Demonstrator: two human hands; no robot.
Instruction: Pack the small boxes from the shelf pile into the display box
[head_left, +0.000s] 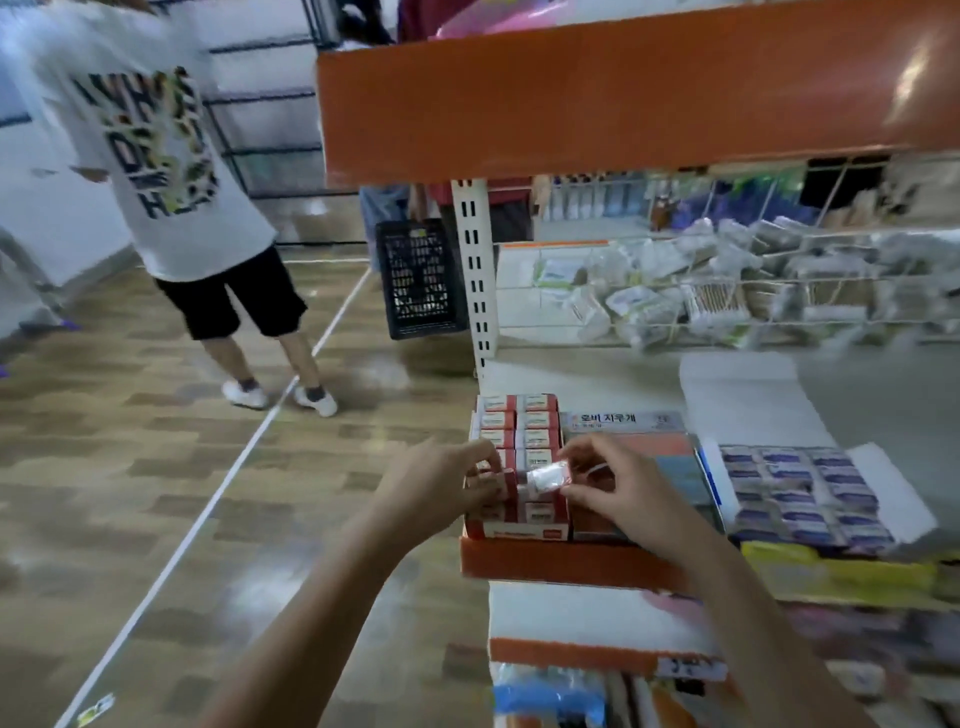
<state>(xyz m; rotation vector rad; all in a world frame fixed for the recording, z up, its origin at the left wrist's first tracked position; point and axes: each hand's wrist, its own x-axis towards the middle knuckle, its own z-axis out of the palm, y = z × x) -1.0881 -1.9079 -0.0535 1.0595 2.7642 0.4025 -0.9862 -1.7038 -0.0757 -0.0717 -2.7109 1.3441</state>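
Display box (514, 530) sits at the left end of the shelf (561, 564), about 5 o'clock from frame centre, red-and-white, two columns of small boxes (540, 421) already standing in it. Left hand (441, 493) at the box's 9 o'clock edge, fingers curled round one small red box (497, 480) at the near end of the left column. Right hand (618, 488) at the box's 3 o'clock side, thumb and fingers pinching a crinkled clear wrapper (545, 475) over the right column; can't tell if the wrapper encloses anything. Just beside, at 3 o'clock of the display box, a flat pack with an orange and blue face (670, 467), then a tray of purple-labelled boxes (800, 488) further right. Wire bins of bagged goods (701, 291) at 12 o'clock on the shelf behind. In the aisle, at 10 o'clock, a person in a white printed T-shirt (150, 171) and black shorts; a black plastic basket (421, 280) hangs by the upright post. Frame is motion-blurred, labels unreadable.
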